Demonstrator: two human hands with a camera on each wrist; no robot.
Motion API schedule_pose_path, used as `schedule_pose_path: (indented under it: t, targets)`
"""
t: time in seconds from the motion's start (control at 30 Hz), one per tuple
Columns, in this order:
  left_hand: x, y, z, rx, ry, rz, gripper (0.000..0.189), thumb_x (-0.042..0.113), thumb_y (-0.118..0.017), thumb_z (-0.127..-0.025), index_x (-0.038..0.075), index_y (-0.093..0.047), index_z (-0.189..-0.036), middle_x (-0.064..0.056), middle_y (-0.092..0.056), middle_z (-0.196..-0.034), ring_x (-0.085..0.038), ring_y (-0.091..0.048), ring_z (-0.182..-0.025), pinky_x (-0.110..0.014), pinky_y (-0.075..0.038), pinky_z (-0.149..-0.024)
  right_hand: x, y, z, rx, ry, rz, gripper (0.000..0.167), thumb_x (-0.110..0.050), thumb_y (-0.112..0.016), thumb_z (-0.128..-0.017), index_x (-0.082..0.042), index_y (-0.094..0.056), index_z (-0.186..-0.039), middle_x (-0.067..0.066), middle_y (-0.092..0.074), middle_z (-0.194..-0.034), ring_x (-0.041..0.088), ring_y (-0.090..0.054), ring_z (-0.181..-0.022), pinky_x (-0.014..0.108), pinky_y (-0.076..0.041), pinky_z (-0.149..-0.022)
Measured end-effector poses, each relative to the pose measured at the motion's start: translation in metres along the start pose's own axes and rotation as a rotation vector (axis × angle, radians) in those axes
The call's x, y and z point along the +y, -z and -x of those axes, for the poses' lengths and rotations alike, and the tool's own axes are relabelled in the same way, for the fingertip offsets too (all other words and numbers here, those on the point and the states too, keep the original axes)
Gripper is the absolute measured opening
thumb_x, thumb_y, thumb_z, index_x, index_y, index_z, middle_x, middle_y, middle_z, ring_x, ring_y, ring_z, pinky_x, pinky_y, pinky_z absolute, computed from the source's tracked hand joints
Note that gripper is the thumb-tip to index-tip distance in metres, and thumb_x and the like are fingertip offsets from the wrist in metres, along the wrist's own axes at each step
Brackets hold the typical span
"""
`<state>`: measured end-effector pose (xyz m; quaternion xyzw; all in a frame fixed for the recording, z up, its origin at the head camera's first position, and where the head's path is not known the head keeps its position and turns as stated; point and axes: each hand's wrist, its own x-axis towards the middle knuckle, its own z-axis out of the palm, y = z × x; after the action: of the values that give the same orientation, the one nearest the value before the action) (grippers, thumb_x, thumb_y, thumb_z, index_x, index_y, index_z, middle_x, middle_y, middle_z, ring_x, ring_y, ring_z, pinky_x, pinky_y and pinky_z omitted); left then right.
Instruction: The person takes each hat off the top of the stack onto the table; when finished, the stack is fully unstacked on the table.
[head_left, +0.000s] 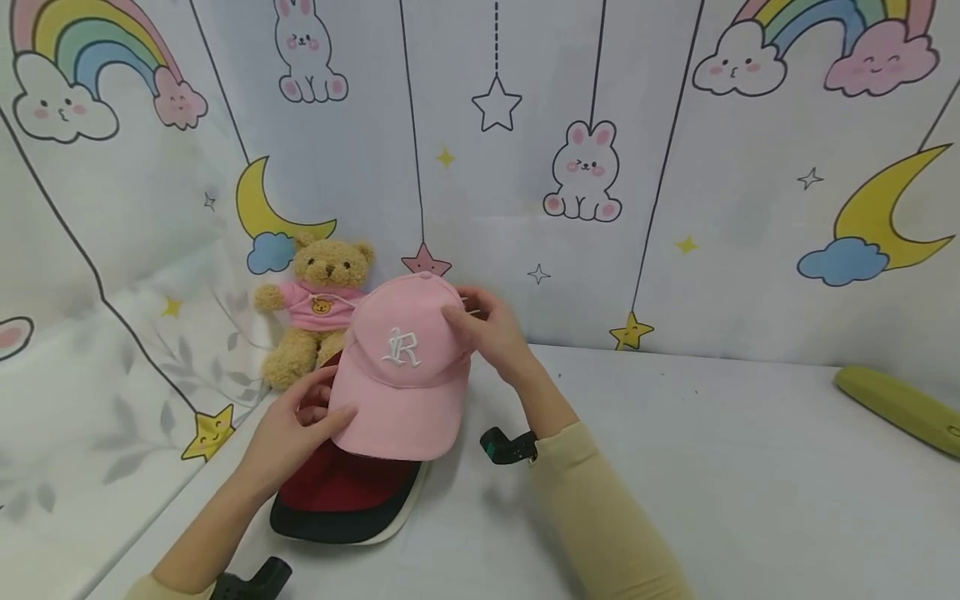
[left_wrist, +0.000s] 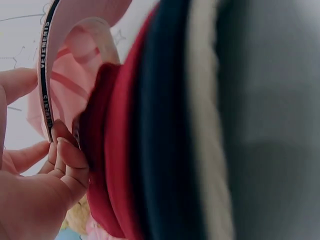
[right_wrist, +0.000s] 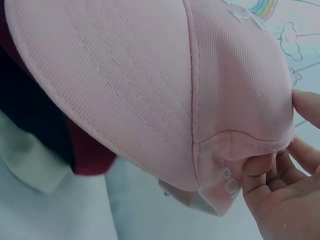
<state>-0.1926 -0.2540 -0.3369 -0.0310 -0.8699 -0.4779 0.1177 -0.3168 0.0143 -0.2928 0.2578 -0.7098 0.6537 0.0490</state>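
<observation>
Both hands hold a pink baseball cap [head_left: 408, 350] with a white embroidered letter on its front, raised over a stack of other caps. My left hand [head_left: 296, 429] pinches the brim's edge at the left; in the left wrist view its fingers [left_wrist: 70, 155] grip the brim beside a black lettered tape. At the crown's upper right, my right hand [head_left: 495, 333] pinches the fabric between thumb and fingers, also seen in the right wrist view. Below the pink cap lies a red cap with a dark brim [head_left: 337, 525], over a cream edge. The stack's upper part is hidden.
A teddy bear [head_left: 330, 265] in a pink top sits behind the caps, against the printed backdrop [head_left: 495, 183]. At the far right a green elongated object [head_left: 896, 408] lies on the white table [head_left: 750, 500].
</observation>
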Motion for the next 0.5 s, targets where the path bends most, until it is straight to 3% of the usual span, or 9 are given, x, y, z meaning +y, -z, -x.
schedule_pose_path:
  t: [0.5]
  targets:
    - [0.037,-0.026,-0.019,-0.034,-0.015,0.073,0.067,0.028,-0.075,-0.093,0.004,-0.046,-0.149,-0.015,-0.059,-0.109,-0.023,-0.061,-0.090,-0.024,-0.052,-0.073,-0.005,0.045,-0.009,0.050,-0.080,0.058,0.044,-0.028,-0.065,-0.099,-0.006,-0.059,-0.137,0.013,-0.057,-0.117,0.027,-0.055,-0.104,0.034,-0.053,-0.078]
